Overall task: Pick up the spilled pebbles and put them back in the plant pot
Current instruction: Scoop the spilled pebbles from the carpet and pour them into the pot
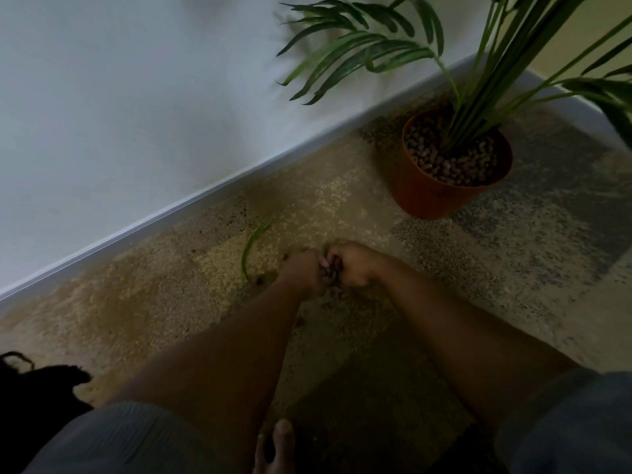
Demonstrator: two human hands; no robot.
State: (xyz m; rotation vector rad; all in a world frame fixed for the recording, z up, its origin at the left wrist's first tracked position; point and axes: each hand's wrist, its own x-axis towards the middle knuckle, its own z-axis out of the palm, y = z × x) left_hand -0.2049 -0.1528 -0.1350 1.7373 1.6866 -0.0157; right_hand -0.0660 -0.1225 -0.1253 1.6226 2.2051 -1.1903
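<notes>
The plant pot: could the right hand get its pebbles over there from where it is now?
Probably yes. The plant pot stands on bare carpet up and right of the right hand, with nothing lying between; the fronds leave part of its top open.

Dim, soft-focus view, darkest at bottom, with wide-angle bending at edges.

I see open carpet [427, 254] between my two hands and the plant pot [444, 196]; nothing lies across it. Above the pot, the palm's leaves [362, 53] and stems [478, 97] crowd the mouth, freest on its near side. The wall [136, 114] closes the left, and a fallen leaf [253, 244] lies beside it.
</notes>
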